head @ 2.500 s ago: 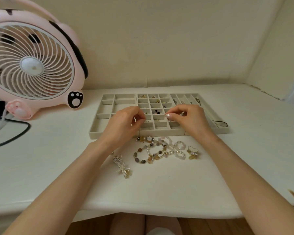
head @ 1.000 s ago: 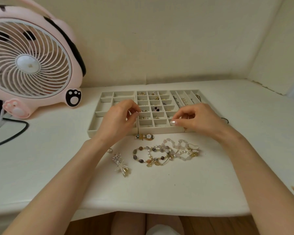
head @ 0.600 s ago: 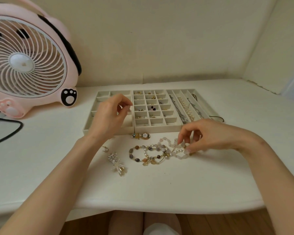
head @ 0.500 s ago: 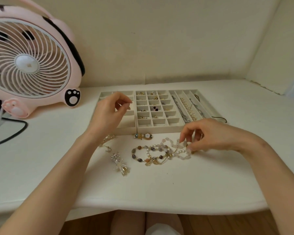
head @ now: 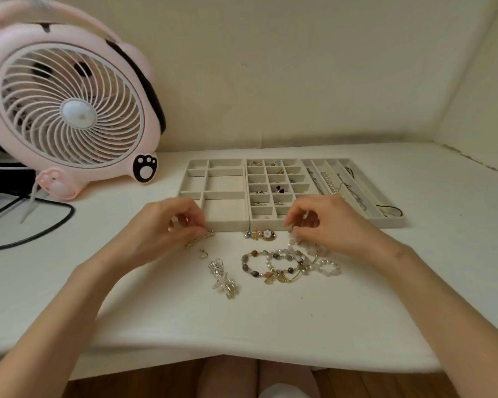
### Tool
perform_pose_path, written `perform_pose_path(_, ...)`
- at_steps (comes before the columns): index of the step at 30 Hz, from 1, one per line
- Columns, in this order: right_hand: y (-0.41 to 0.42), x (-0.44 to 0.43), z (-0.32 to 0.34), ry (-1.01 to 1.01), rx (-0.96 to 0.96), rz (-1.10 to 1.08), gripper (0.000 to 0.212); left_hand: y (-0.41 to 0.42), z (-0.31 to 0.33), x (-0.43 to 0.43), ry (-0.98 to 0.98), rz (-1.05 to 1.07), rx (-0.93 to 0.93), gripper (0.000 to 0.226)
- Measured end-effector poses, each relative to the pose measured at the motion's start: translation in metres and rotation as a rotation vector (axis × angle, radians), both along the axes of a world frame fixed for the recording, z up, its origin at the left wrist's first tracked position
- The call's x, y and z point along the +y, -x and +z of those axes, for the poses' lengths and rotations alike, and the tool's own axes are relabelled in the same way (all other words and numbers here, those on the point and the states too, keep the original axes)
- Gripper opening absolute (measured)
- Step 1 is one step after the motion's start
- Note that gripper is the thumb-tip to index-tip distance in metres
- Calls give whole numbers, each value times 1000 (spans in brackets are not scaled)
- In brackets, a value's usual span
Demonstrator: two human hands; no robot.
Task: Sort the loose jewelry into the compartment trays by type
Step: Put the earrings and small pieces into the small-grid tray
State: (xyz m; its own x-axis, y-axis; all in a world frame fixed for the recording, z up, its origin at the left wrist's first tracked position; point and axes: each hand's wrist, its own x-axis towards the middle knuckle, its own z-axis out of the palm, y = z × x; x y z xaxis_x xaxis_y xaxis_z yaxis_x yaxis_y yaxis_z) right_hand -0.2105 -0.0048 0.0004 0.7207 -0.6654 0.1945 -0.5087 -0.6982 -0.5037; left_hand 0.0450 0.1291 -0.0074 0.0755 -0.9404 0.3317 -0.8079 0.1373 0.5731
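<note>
"What are the hands holding?"
"Left hand (head: 167,228), fingers curled, pinches a gold clip (head: 197,240) just before the tray (head: 227,224)'s front wall. Right hand (head: 328,225) curls round a pale bead bracelet (head: 296,247) before that same wall."
"What has changed?"
"The left hand was raised over the tray; now it's down."

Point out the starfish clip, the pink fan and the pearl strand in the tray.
starfish clip (head: 224,280): head view, on its starfish centre.
pink fan (head: 78,113): head view, on the white hub.
pearl strand (head: 329,182): head view, on the mid-strand beads.
</note>
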Motion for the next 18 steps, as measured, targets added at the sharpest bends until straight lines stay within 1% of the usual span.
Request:
perform_pose_path(1,-1,0,0,16,9,-2,15,-3,-3,4,-8,-20,-33,9)
perform_pose_path(4,-3,1,4,32,41,-9,10,-11,-13,10,-3,-69,-144,29)
perform_pose_path(7,-4,2,5,17,47,-10,6,-10,-18,8,-7,-75,-200,38)
perform_pose_path(10,-4,4,5,-52,14,2,6,-7,-21,2,-1,-94,-253,34)
perform_pose_path(14,-2,6,8,-175,-48,33,7,-8,-22,1,21,-121,-270,28)
perform_pose_path(16,0,7,10,-249,-95,45,8,-8,-23,0,41,-133,-277,27)
perform_pose_path(18,2,6,10,-281,-134,44,8,-6,-21,-2,65,-144,-284,29)
